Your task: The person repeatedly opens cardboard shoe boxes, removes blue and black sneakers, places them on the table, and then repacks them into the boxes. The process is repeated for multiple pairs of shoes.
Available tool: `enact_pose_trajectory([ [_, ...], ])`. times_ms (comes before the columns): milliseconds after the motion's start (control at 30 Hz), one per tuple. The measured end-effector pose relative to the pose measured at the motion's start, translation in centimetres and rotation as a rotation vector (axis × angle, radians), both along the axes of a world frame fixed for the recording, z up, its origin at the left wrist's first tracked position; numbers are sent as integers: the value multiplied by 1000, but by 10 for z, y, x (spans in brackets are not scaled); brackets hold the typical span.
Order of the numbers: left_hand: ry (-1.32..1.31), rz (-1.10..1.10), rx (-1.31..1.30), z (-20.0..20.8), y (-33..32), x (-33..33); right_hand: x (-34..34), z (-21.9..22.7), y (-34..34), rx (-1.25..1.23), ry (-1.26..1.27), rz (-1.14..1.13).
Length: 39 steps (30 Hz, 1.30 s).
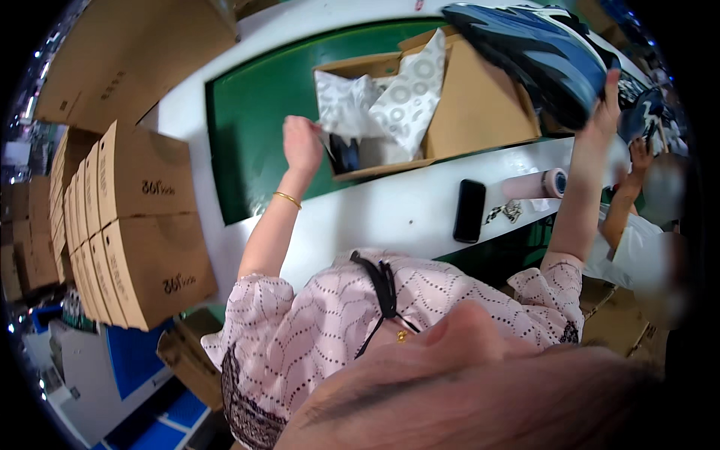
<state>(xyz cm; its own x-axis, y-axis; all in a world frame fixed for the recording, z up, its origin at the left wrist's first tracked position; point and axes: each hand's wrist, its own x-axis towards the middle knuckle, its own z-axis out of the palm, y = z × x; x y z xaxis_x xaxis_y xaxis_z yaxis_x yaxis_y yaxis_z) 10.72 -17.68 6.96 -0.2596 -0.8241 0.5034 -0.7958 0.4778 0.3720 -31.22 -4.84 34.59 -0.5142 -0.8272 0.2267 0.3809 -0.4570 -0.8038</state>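
An open brown cardboard shoebox [480, 105] lies on the green mat, its lid folded out to the right. White tissue paper [409, 97] with grey rings stands up out of it. Under the paper, a dark blue shoe [344, 153] partly shows at the box's left end. There my left hand [302, 146] has its fingers curled together, pinching the lower left edge of the paper. Off to the right, my right hand [602, 112] grips a blue sneaker [536, 56] with a dark and white sole, lifted above the table beyond the lid.
A black phone [469, 211], a pink bottle [534, 184] lying on its side and a small chain [504, 213] rest on the white table edge [360, 214]. Stacked shoeboxes [157, 217] stand at the left, below a large carton [127, 60]. Another person's hand [640, 156] shows at the right.
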Motion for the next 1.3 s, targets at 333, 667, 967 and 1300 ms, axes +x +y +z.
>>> enact_pose_trajectory([
  [333,-38,-291,521,32,69,-33,121,-82,-30,185,119,154],
  [667,256,111,327,-33,31,-122,77,-109,0,60,281,-21],
  [967,9,132,1026,-34,-1,-130,75,-118,33,174,155,-201],
  [1300,1324,-987,1684,23,64,-40,17,-108,64,294,450,-442],
])
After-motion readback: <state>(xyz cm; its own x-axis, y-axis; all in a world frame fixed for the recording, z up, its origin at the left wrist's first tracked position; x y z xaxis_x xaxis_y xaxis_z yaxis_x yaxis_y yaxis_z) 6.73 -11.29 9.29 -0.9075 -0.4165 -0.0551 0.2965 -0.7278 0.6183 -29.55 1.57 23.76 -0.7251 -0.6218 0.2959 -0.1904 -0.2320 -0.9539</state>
